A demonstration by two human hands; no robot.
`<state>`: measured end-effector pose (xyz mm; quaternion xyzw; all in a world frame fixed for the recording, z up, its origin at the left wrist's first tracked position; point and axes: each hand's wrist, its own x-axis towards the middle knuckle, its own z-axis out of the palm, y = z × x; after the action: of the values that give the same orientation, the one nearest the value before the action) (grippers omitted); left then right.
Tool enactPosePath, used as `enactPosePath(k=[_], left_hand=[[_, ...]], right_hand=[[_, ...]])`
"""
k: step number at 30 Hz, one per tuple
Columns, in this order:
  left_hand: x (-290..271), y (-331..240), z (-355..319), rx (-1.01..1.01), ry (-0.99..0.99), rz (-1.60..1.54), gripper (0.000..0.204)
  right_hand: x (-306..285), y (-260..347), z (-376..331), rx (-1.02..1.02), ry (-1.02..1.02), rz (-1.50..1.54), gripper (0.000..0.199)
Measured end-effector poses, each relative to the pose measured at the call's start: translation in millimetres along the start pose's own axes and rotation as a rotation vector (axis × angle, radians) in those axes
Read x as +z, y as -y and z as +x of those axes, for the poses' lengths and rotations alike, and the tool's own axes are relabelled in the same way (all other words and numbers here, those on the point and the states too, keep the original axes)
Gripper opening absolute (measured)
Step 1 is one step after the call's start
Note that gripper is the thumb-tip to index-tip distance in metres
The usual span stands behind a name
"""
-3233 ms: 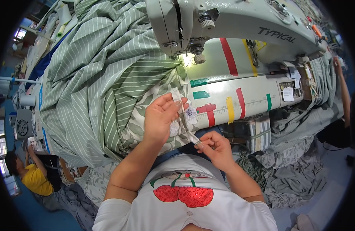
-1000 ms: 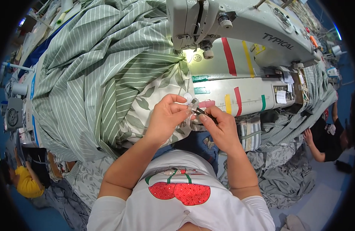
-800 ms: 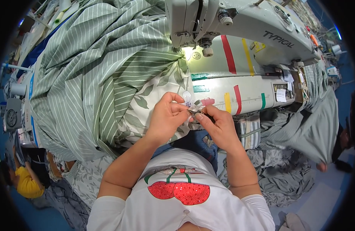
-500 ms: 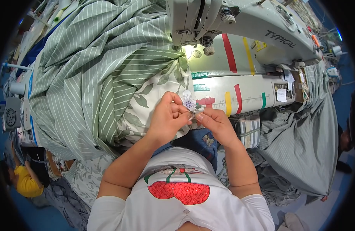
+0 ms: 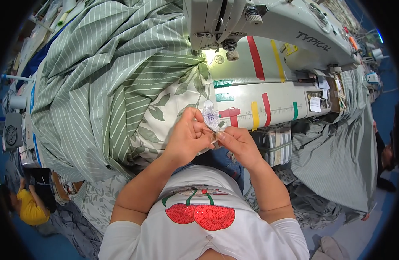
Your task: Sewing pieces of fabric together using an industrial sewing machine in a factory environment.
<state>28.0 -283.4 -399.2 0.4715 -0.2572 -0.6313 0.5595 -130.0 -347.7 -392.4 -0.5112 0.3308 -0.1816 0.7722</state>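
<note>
A white printed fabric with green leaves and a purple-centred flower lies at the front of the sewing machine. Its upper end runs up beside the lit needle area, next to a green striped fabric. My left hand is closed in a pinch on the fabric's near edge, just below the flower. Opposite it, my right hand pinches a small folded white and grey-green bit at that edge. The fingertips of both hands almost meet, and they partly hide what lies between them.
Heaped striped cloth covers the table's left side. Coloured tape strips and a ruler scale mark the machine bed. A small parts box sits at its right end. More grey cloth hangs at the right. A person in yellow is far left.
My right hand has drawn slightly down and left, closer to my left hand. The small folded bit between the fingertips has turned a little. My left hand keeps its pinch.
</note>
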Motion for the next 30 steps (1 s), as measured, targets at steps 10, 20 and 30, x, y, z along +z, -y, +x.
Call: enactPosePath(k=[10,20,30], left_hand=[[-3.2,-12.4,-4.7,-0.029,0.035,0.023,0.024],[-24.0,-18.6,4.9,0.242,-0.051,0.007,0.015],[-27.7,-37.1,17.4,0.255,-0.069,0.123,0.012]], right_hand=[[-55.7,27.6,8.0,-0.165,-0.47,-0.306,0.029],[-42.3,6.2,61.6,-0.633,-0.517,-1.35,0.031],[-2.8,19.1,31.9,-0.43,-0.13,-0.442,0.019]])
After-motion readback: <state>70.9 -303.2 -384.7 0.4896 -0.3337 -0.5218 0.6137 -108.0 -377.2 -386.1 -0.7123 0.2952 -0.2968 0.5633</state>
